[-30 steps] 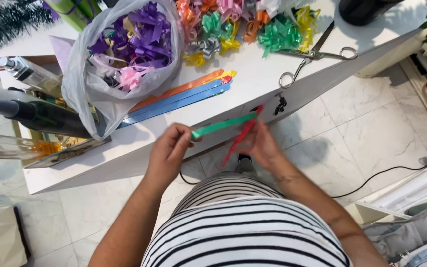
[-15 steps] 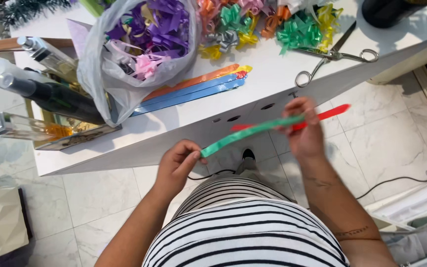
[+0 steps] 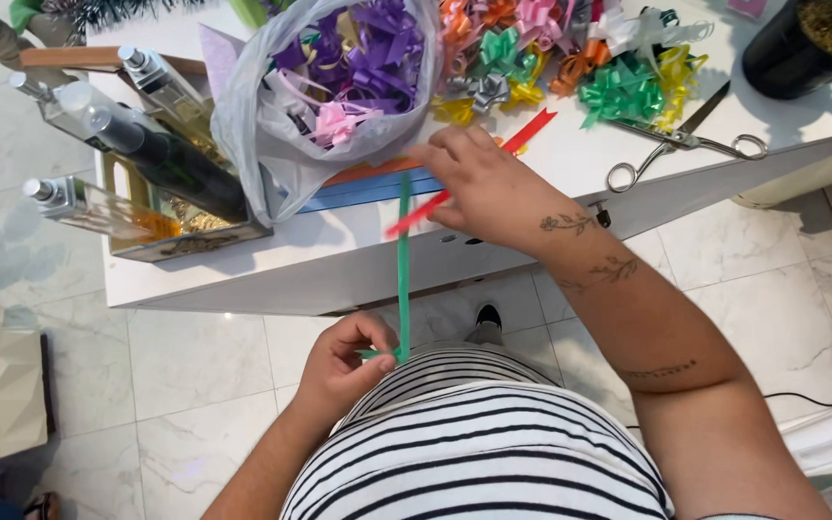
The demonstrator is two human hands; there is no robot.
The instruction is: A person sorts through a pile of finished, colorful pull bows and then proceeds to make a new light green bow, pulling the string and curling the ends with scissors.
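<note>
Head view shows my left hand (image 3: 344, 361) pinching the green ribbon (image 3: 403, 260) taut below the counter (image 3: 570, 164) while my right-hand fingers (image 3: 450, 154) clench its top with a red ribbon (image 3: 522, 135), which I judge could slip loose.

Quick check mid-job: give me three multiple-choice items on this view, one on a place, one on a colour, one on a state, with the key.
1. Where do the scissors lie?
A. on the white table, right of the right hand
B. on the floor
C. inside the plastic bag

2. What colour is the ribbon strip stretched between both hands?
A. purple
B. green
C. yellow

3. How is that strip held?
A. lying loose on the table
B. rolled into a bow
C. pulled taut, near vertical

Key:
1 A, they rest on the table beside the loose bows.
2 B, it is green, with a red strip in the right hand too.
3 C, the left hand pinches its lower end.
</note>
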